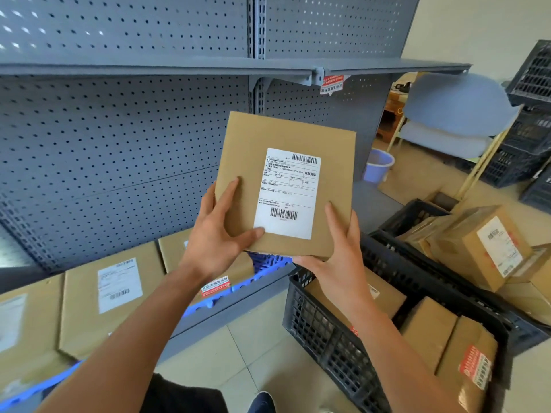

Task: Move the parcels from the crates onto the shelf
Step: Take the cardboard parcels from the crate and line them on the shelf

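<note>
A flat brown cardboard parcel (253, 150) with a white shipping label is held up in front of the grey pegboard shelf unit (119, 129). My left hand (217, 234) grips its lower left corner, thumb across the front by the label. My right hand (337, 254) holds the lower right edge, fingers up along its side. Below, a dark plastic crate (328, 338) holds several brown parcels (429, 329). A second crate (411, 216) behind it carries more parcels (483, 248). Flat parcels (113, 293) lie in a row on the bottom shelf.
An upper shelf board (208, 65) runs across above the parcel. A blue edge strip (253, 281) lines the bottom shelf. At the right stand a blue bucket (378, 165), a padded chair (456, 114) and stacked dark crates (530, 114). Tiled floor (238, 353) lies between shelf and crate.
</note>
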`<state>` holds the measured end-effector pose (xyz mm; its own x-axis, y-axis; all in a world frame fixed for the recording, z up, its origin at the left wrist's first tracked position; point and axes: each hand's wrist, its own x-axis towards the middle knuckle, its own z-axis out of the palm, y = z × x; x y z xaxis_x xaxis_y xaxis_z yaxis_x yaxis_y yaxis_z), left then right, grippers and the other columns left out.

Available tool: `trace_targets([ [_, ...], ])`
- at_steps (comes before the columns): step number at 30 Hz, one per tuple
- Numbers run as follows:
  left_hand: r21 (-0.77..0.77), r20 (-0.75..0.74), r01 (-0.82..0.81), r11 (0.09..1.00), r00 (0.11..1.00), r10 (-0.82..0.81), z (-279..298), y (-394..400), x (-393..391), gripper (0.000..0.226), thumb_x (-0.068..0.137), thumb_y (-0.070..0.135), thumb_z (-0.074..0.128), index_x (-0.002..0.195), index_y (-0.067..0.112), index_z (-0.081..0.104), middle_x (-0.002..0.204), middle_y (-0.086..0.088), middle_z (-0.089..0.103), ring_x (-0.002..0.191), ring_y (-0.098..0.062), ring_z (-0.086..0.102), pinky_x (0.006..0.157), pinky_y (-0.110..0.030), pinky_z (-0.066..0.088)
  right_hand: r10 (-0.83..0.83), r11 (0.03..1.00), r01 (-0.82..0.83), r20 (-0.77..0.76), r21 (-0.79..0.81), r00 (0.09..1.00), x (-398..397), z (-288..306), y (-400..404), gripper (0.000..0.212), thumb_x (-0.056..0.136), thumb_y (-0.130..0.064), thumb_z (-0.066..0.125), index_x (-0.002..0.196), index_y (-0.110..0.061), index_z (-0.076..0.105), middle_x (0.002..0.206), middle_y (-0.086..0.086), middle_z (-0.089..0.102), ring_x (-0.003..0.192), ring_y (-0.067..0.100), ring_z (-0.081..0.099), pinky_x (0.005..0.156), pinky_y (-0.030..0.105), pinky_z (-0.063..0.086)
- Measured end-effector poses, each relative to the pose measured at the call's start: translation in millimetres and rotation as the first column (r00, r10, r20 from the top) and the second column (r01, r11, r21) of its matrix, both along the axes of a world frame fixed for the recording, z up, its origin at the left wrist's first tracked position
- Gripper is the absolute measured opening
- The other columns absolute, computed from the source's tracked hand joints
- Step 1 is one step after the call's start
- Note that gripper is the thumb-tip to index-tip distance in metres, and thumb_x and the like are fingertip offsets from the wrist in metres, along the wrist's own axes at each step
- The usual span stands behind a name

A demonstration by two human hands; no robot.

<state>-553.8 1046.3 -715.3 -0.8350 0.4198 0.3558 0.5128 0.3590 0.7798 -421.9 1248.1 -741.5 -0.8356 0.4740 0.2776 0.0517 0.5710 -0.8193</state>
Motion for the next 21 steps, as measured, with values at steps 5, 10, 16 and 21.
trace_targets([
  [5,0.046,-0.062,-0.155,0.987,0.986,0.157,2.9,-21.3,6.4,0.081,0.076,0.045,0.085,0.146,0.046,0.043,0.157,0.01,0.028,0.12,0.003,0.043,0.105,-0.02,0.04,0.084,0.996,-0.085,-0.022,-0.041,0.996,-25.1,-2.7,-17.1,0.112,0.076,-0.021,0.087,0.159,-0.045,0.016,0.165,-0.016,-0.003,0.145,-0.007,0.011,0.113,0.017,0.019],
  [10,0.021,-0.07,-0.247,0.969,0.966,0.247,-2.3,-51.3,1.5,0.075,0.079,0.051,0.081,0.144,0.05,0.043,0.159,0.006,0.026,0.119,0.001,0.042,0.102,-0.017,0.037,0.166,0.986,-0.166,-0.01,-0.004,0.986,-52.7,1.8,-35.3,0.113,0.074,-0.025,0.089,0.159,-0.045,0.016,0.167,-0.012,-0.003,0.151,0.003,0.013,0.114,0.02,0.019],
  [16,-0.088,-0.048,-0.324,0.942,0.946,0.321,-15.7,-79.9,-10.2,0.078,0.081,0.058,0.073,0.147,0.056,0.03,0.159,0.0,0.024,0.139,-0.022,0.04,0.11,-0.043,0.044,0.214,0.975,-0.216,0.042,0.049,0.976,-78.8,5.6,-57.7,0.114,0.073,-0.025,0.09,0.161,-0.039,0.018,0.169,-0.003,-0.007,0.155,0.01,0.007,0.123,0.032,0.021],
  [21,-0.098,-0.021,-0.361,0.927,0.932,0.361,-15.4,-91.4,-17.9,0.078,0.083,0.051,0.074,0.148,0.052,0.031,0.16,-0.001,0.02,0.141,-0.023,0.038,0.109,-0.033,0.041,0.221,0.973,-0.225,0.088,0.046,0.971,-91.4,0.3,-74.6,0.114,0.074,-0.029,0.09,0.159,-0.044,0.016,0.169,-0.004,-0.009,0.156,0.013,0.006,0.122,0.037,0.024],
])
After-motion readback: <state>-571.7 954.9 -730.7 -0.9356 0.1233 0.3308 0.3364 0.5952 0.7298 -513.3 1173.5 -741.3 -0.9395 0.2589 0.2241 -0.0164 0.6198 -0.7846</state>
